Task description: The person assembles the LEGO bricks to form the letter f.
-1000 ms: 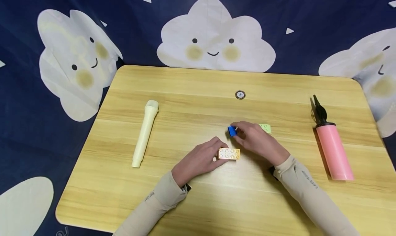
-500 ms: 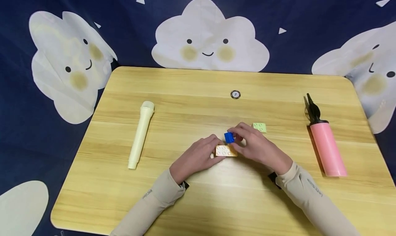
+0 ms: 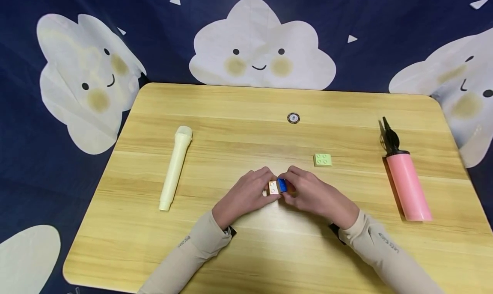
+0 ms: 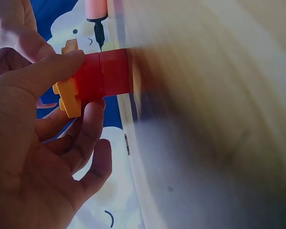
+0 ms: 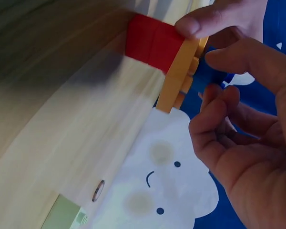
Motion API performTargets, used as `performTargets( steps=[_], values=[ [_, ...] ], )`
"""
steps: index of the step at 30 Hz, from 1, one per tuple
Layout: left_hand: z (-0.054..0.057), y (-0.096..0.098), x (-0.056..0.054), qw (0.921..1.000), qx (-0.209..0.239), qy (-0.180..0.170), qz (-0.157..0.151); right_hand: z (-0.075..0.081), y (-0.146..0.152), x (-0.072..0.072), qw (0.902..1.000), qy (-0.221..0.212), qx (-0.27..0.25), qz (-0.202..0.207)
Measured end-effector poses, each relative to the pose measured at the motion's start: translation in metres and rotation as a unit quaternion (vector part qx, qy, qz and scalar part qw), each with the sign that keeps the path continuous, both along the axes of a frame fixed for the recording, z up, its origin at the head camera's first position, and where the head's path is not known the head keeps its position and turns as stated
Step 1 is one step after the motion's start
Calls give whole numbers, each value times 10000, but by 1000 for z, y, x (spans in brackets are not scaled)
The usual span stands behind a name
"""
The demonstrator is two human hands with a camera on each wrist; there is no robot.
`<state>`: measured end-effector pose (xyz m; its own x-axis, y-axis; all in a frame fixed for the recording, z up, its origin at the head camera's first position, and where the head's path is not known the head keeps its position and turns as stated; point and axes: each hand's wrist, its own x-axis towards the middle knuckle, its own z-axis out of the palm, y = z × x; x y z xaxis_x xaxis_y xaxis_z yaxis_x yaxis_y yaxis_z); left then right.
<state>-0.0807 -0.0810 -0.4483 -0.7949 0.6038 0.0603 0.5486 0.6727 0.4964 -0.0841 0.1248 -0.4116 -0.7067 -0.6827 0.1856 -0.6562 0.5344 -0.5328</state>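
A yellow-orange building brick (image 3: 273,188) lies across the top of two stacked red bricks (image 4: 104,73), which stand on the table. My left hand (image 3: 246,195) grips this stack from the left, thumb and fingers on opposite sides near the joint between yellow and red. Between thumb and fingertips, my right hand (image 3: 316,195) pinches a small blue brick (image 3: 282,185) against the yellow brick's studs. Part of the yellow brick is hidden by that hand in the head view. In the right wrist view, the blue brick (image 5: 209,71) sits over the studs; whether it is fully seated I cannot tell.
A pale green brick (image 3: 322,159) lies behind my right hand. Farther back is a round chip (image 3: 293,118). On the left of the wooden table (image 3: 115,225) lies a cream toy microphone (image 3: 175,170); a pink hand pump (image 3: 409,186) lies on the right.
My right hand has brought the blue brick toward me and slightly left, down onto the yellow brick. My left hand keeps its hold on the stack. The view has shifted slightly.
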Motion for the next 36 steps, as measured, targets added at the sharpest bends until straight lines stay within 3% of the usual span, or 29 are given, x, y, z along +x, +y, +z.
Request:
performTargets(
  steps=[12,25,36],
  values=[
    [-1,1,2,10000,18,81,-31,2,-10,8,9992,6,288,-263],
    [-2,-1,3,9998,70,194,24,5,-16,10,9969,474,593,-225],
    [-1,2,2,9997,153,200,-33,10,-15,9,9956,100,906,-214]
  ],
)
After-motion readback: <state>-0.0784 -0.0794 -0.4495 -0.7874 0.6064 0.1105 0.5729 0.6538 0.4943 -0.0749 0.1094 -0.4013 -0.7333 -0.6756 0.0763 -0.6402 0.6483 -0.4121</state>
